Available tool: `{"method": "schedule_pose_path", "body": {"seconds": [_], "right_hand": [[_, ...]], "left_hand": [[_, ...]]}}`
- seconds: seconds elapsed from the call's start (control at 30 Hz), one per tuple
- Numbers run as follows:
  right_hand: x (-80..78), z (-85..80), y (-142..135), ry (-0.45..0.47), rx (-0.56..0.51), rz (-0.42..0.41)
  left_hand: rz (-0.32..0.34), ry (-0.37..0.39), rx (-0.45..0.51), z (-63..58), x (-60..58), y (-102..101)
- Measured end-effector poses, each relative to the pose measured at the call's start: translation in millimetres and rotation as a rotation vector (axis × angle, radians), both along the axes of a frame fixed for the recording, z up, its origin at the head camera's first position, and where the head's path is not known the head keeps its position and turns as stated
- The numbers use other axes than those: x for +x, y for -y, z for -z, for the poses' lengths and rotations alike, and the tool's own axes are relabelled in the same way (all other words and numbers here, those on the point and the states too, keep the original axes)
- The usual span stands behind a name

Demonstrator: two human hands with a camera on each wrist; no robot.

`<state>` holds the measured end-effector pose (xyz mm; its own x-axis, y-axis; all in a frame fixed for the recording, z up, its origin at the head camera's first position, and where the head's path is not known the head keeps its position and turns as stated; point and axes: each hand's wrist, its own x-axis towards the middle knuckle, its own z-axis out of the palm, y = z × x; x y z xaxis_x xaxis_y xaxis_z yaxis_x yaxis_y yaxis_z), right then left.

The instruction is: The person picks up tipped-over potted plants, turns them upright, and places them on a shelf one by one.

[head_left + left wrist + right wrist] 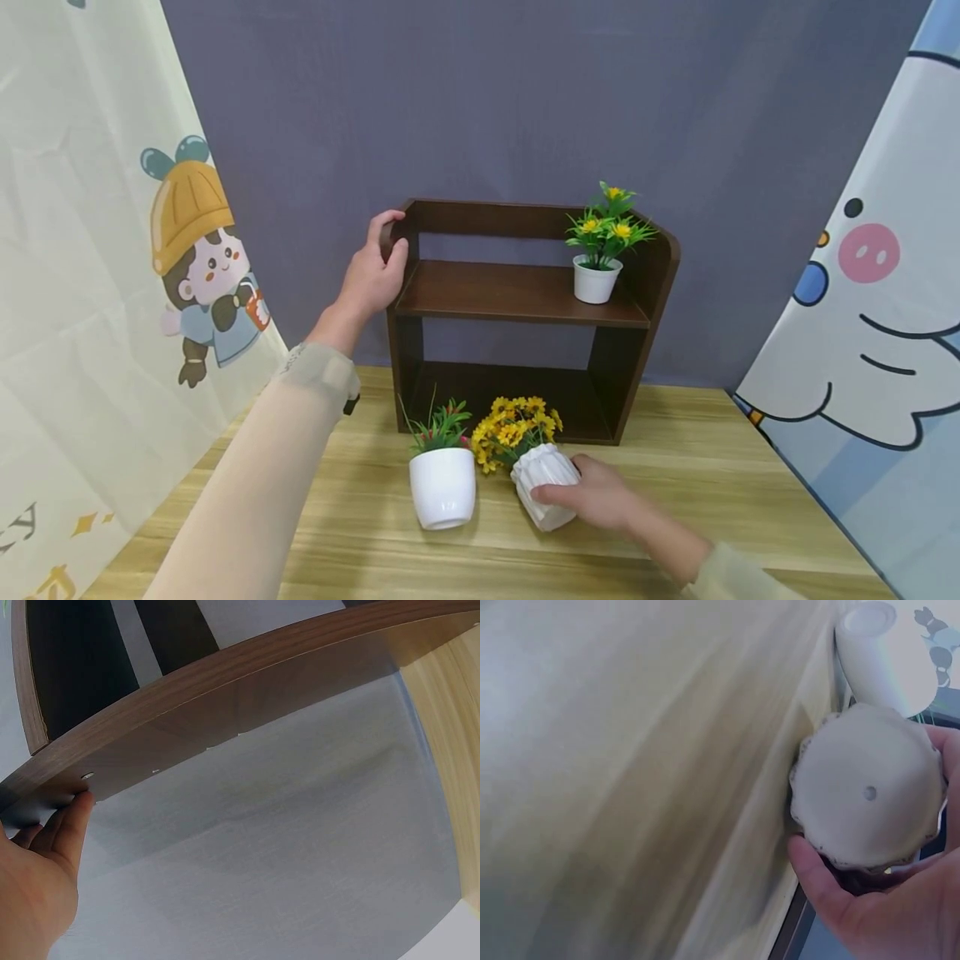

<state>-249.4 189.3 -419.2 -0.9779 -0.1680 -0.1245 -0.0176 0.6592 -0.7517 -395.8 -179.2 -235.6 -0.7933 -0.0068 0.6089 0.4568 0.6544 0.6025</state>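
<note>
The right hand (596, 493) has its fingers clamped round a fluted white pot (542, 473) of yellow flowers (513, 432), tilted before the two-tier brown shelf (487, 289) whose side the left hand (375, 275) grips; picking up seems underway, and lifting calls for righting the pot.

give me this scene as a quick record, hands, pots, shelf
left hand: grips the left side of the shelf
right hand: holds the ribbed pot, tipped over
smooth pot: on its side on the table, left of the ribbed pot
small pot: upright, right end of the shelf's upper board
</note>
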Motion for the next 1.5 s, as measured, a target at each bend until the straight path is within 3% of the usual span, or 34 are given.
{"method": "schedule_pose_path", "body": {"seconds": [0.63, 1.5], "right_hand": [[10.1, 13.5, -10.5, -0.077, -0.024, 0.123], [5.3, 24.2, -14.5, -0.110, -0.103, 0.171]], "left_hand": [[-0.004, 0.004, 0.004, -0.8, 0.4, -0.3], [-0.008, 0.014, 0.006, 0.6, -1.7, 0.0]]}}
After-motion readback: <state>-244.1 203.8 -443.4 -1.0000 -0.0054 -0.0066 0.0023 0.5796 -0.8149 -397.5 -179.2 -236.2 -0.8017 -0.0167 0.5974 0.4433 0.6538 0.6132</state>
